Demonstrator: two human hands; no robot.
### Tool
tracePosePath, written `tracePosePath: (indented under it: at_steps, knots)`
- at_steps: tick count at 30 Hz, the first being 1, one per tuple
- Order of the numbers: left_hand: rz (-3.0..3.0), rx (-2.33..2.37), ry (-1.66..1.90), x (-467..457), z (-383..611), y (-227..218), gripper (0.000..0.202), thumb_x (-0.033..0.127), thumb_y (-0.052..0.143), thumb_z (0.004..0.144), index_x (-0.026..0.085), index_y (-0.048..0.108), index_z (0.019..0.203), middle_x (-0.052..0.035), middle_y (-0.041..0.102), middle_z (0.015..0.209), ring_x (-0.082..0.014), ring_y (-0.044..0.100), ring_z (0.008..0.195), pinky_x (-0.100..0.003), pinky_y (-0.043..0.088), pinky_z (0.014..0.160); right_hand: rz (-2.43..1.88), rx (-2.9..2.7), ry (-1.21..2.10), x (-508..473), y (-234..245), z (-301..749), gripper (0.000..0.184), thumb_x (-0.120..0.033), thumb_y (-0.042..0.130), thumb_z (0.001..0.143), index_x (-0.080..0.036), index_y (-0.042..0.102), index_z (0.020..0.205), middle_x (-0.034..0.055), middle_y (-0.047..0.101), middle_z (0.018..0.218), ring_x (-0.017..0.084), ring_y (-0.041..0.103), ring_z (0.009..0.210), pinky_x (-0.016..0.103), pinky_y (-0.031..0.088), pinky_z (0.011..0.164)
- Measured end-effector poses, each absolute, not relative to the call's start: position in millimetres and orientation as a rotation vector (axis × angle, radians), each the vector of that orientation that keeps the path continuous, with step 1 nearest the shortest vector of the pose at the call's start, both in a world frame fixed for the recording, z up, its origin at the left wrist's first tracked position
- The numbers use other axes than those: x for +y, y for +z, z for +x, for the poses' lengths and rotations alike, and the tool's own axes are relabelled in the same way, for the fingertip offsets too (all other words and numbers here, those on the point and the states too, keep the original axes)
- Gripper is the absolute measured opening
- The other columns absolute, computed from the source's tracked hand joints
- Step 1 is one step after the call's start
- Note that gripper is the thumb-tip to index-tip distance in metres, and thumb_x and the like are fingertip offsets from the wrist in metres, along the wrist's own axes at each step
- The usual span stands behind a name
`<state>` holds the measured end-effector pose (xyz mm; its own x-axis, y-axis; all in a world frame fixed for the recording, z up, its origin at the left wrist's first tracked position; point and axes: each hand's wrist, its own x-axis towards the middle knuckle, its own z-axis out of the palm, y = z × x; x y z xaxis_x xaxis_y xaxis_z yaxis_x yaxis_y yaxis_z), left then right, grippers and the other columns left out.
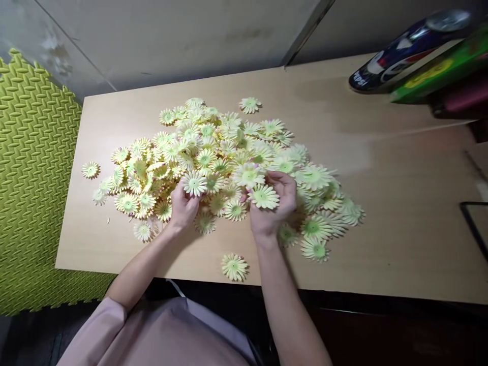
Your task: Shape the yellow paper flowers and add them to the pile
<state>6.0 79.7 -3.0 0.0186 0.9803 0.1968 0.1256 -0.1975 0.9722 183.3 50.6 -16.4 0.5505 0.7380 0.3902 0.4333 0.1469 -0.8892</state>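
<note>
A broad heap of pale yellow-green artificial flower heads point(206, 158) with pink-tinged petal tips lies across the table. At the heap's near edge, my left hand point(183, 207) is closed on one whitish flower head point(194, 183), its green centre facing up. To the right of it, my right hand point(275, 206) is closed with a flower head point(264, 196) at its fingers. A second, paler flower head point(249, 175) sits just beyond those fingers; I cannot tell whether it is held too. The fingertips of both hands are partly hidden behind petals.
Single flower heads lie apart on the wooden table point(400, 229), one near the front edge point(235, 267). A Pepsi can point(404, 51) and a green package point(438, 71) stand at the back right. A yellow-green foam mat point(34, 178) borders the left side, a grey wall the back.
</note>
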Motion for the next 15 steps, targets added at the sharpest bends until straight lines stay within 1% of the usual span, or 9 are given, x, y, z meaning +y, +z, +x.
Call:
tracePosePath:
  at_steps: [1,3,5,8,10,11,13,15]
  knots:
    - [1.449,1.205,1.277,79,6,-3,0.012,0.016,0.068,0.077,0.016,0.058,0.084,0.0006,0.061,0.075,-0.0102,0.054,0.067,-0.021,0.047,0.063,-1.473,-1.034,0.220,51,-16,182,0.041,-0.031,0.064,0.078,-0.021,0.053,0.116,0.0129,0.064,0.106,0.026,0.067,0.096,0.044,0.059,0.078]
    - [1.451,1.210,1.266,79,6,-4,0.013,0.014,0.066,0.076,0.016,0.058,0.086,0.0005,0.061,0.076,-0.0106,0.055,0.067,-0.021,0.047,0.063,-1.463,-1.014,0.131,52,-15,179,0.034,-0.027,0.060,0.080,-0.020,0.054,0.113,0.0113,0.064,0.102,0.024,0.067,0.092,0.044,0.059,0.079]
    - [1.480,1.219,1.265,79,6,-5,0.014,0.014,0.066,0.076,0.016,0.058,0.086,0.0010,0.062,0.075,-0.0106,0.054,0.066,-0.021,0.046,0.063,-1.516,-1.088,0.063,52,-9,179,0.028,-0.025,0.059,0.081,-0.020,0.058,0.109,0.0093,0.064,0.101,0.023,0.067,0.091,0.042,0.060,0.076]
    - [1.545,1.229,1.271,80,5,-5,0.012,0.014,0.067,0.076,0.016,0.058,0.085,0.0017,0.062,0.073,-0.0102,0.054,0.063,-0.022,0.044,0.063,-1.611,-1.232,-0.053,48,9,188,0.021,-0.023,0.064,0.080,-0.018,0.064,0.101,0.0096,0.066,0.104,0.024,0.067,0.092,0.038,0.060,0.069]
    - [1.572,1.216,1.292,80,6,-5,0.011,0.015,0.066,0.077,0.016,0.059,0.086,0.0005,0.065,0.076,-0.0110,0.056,0.066,-0.022,0.045,0.065,-1.634,-1.240,-0.134,44,27,196,0.015,-0.022,0.061,0.085,-0.017,0.067,0.098,0.0113,0.068,0.102,0.023,0.067,0.088,0.038,0.060,0.067]
    - [1.581,1.206,1.303,81,6,-5,0.011,0.015,0.066,0.078,0.016,0.060,0.087,-0.0004,0.067,0.078,-0.0117,0.058,0.068,-0.023,0.046,0.066,-1.644,-1.225,-0.168,42,36,198,0.014,-0.022,0.058,0.089,-0.018,0.068,0.098,0.0122,0.069,0.101,0.024,0.067,0.090,0.039,0.060,0.070]
    - [1.596,1.201,1.307,81,6,-5,0.010,0.018,0.067,0.079,0.017,0.061,0.087,-0.0013,0.068,0.080,-0.0128,0.059,0.069,-0.024,0.047,0.068,-1.642,-1.226,-0.160,39,52,199,0.019,-0.024,0.052,0.095,-0.020,0.069,0.100,0.0133,0.071,0.102,0.025,0.068,0.095,0.042,0.059,0.077]
    - [1.612,1.205,1.293,80,6,-5,0.011,0.022,0.069,0.080,0.017,0.061,0.086,-0.0009,0.068,0.078,-0.0131,0.059,0.068,-0.025,0.047,0.068,-1.593,-1.290,0.004,36,61,191,0.020,-0.028,0.053,0.096,-0.022,0.070,0.106,0.0120,0.073,0.103,0.025,0.069,0.093,0.041,0.060,0.075]
